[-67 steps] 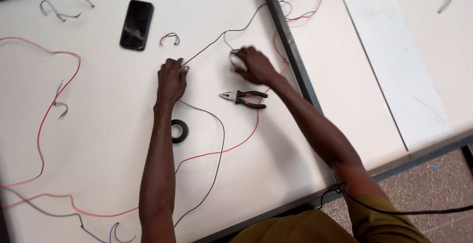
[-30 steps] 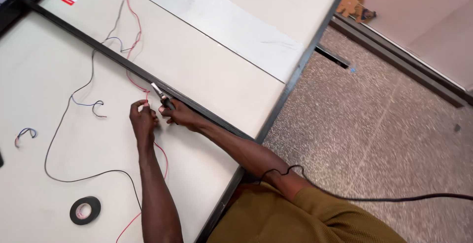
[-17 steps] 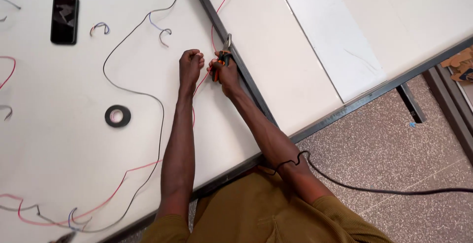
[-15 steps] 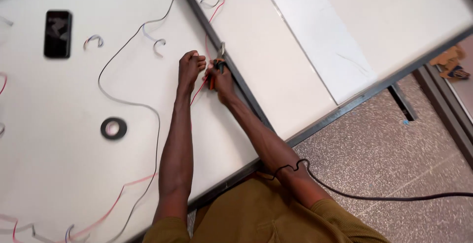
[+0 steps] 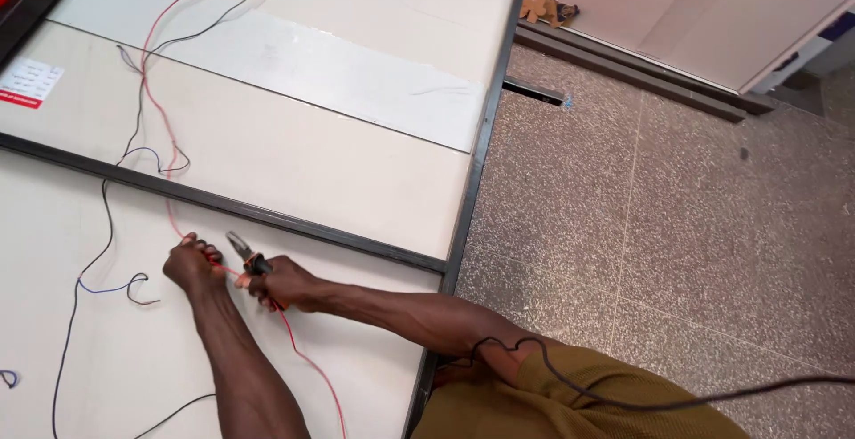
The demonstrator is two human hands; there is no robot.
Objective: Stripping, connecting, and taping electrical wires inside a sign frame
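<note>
Since the earlier frame, view swung right; phone and tape roll gone from sight. Right hand (image 5: 283,283) is closed around pliers (image 5: 249,256), tips up-left. Left hand (image 5: 191,263) pinches red wire (image 5: 160,172) on white panel (image 5: 267,163), just below black frame bar (image 5: 294,225).

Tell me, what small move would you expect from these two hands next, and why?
Probably bringing the pliers down onto the red wire and squeezing. The left hand pinches the red wire against the white table, and the right hand grips the pliers' handles, with the tip pointing up just beside that pinch. Whether the tip already touches the wire, I cannot tell.
</note>
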